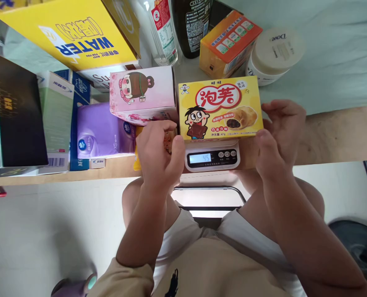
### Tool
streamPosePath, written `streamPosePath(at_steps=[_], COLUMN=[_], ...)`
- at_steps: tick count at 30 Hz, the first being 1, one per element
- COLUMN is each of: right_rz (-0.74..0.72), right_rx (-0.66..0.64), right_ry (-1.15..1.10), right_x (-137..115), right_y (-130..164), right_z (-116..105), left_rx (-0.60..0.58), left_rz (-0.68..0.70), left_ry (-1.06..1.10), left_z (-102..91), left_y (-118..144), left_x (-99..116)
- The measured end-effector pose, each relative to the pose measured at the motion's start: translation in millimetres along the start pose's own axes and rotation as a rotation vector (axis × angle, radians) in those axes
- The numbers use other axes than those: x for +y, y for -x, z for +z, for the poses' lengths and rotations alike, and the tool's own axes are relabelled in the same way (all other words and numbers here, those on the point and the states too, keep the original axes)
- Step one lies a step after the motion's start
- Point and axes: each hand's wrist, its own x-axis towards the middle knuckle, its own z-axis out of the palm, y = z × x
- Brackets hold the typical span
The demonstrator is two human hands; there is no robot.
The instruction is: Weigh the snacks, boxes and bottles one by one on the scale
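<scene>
Item: yellow snack box (219,108), lying flat on the small digital scale (212,158) at the near edge of the worktop (335,132). We take the scale as our landmark.

Orientation: printed face up, lettering upright towards us; long axis runs left to right, parallel to the worktop edge, overhanging the scale on both sides.

Hands: our left hand (158,154) sits at the box's left end, thumb touching its lower corner, fingers curled loosely; grip not closed on it. Our right hand (279,136) stands at the right end, fingers open, barely touching the edge.

Handling note: in our judgement a true reading needs both hands lifted fully clear, the box centred and the display unshadowed.

Behind the scale: orange carton (229,43), white jar (274,55). Left of the scale: pink cartoon box (142,94), purple tissue pack (104,132).
</scene>
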Motion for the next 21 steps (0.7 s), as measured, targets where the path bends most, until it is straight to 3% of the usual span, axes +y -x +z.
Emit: streamPosePath(at_steps=[5,10,13,16,21], right_rz=[0.150,0.246,0.286,0.217,-0.108], right_rx=[0.065,0.020,0.017,0.174,0.453], right_ry=[-0.174,-0.174,-0.163,-0.200,-0.335], right_x=[-2.2,-0.6,1.5,-4.1,-33.0], right_y=[-1.0,-1.3,-1.2,-3.2,-7.5], right_z=[6.5,9.5,11.0,14.0,21.1], left_rx=[-0.088,-0.166,-0.151,-0.076,-0.023], left_rz=[-0.046,-0.103,-0.089,0.004,0.119], left_ry=[-0.101,-0.007,0.009,0.029,0.305], left_z=[0.9,1.4,4.6,8.7,11.7], left_y=[1.6,2.2,3.9,5.6,9.3], left_x=[0.7,4.7,5.5,6.4,9.3])
